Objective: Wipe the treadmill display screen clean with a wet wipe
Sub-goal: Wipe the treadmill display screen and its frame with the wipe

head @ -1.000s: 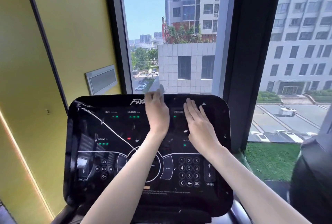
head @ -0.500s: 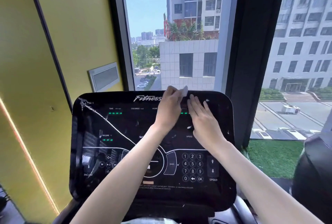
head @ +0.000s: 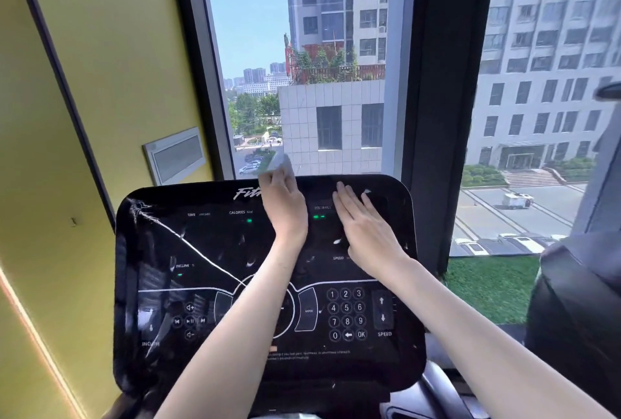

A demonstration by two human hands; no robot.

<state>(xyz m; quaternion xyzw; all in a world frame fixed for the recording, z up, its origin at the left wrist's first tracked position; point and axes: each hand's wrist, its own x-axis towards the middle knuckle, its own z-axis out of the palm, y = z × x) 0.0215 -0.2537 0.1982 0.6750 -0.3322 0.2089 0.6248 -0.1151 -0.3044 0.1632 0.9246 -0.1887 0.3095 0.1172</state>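
damp wipe near a cracked panel

the left hand (head: 285,208) grips the wet wipe (head: 284,164) at the top edge of the display screen (head: 208,250), lower centre of frame. the right hand (head: 368,230) lies flat on it, fingers straight. moisture could seep into the crack (head: 188,237), and a stray press could trigger the keypad (head: 346,314). readable: time, calories, distance, speed, incline, ok.

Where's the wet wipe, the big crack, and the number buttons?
wet wipe (head: 283,163), head view, its pale top corner.
big crack (head: 201,252), head view, middle of the white line.
number buttons (head: 346,307), head view, the 5 key.
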